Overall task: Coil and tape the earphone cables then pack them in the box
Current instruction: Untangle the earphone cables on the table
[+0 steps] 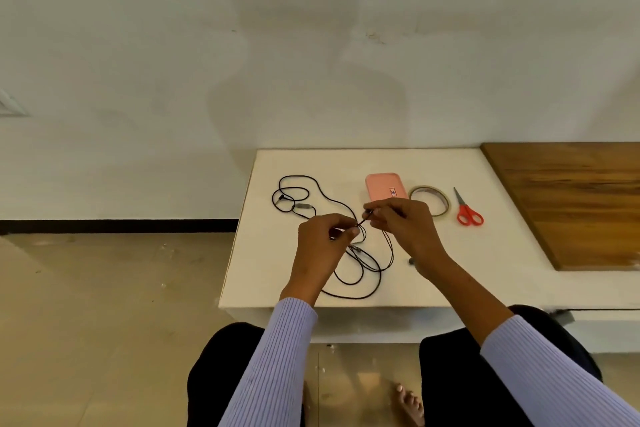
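Left hand (pixel 325 236) and right hand (pixel 398 222) each pinch the loose earphone cable (pixel 346 208); slack loops on the bench (pixel 450 281) may tangle.

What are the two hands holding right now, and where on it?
Both hands pinch the black earphone cable: the left hand and right hand hold a short stretch taut between their fingertips above the table; the rest lies loose.

On counter (pixel 284 295): earphone cables (pixel 313 188) sprawl at left, box (pixel 382 185) behind centre, tape roll (pixel 431 199) just right of box, scissors (pixel 467 210) right of tape, wooden board (pixel 571 201) far right, both hands above cables' near loops.
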